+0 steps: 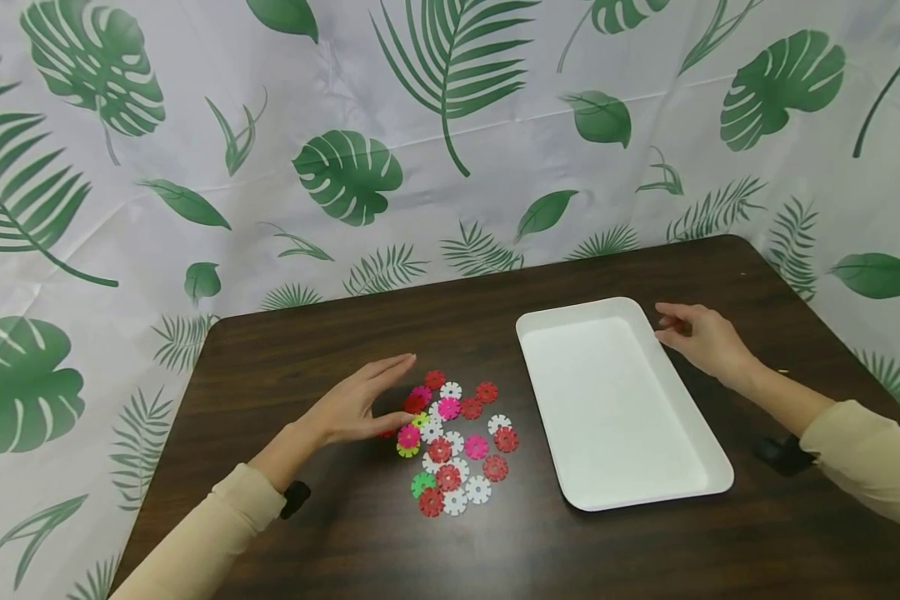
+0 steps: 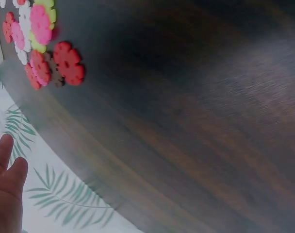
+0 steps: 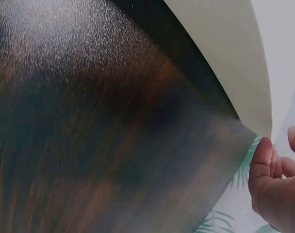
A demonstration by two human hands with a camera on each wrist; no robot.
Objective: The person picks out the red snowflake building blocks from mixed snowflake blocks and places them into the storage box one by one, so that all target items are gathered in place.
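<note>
Notched plastic flower discs in red, white, pink, yellow-green and green lie in a loose, partly overlapping spread on the table, with a white disc at its near edge. My left hand is at the left side of the spread, fingers extended and thumb over the nearest discs. In the left wrist view a red disc lies by a dark brown one. To the right of the discs stands a white rectangular tray with nothing in it. Close beside its right rim is my right hand, fingers loosely bent and holding nothing.
The dark wood-grain table carries the discs and the tray. Behind it hangs a white cloth printed with green leaves, meeting the table's far edge. A dark wrist strap part shows under the right forearm.
</note>
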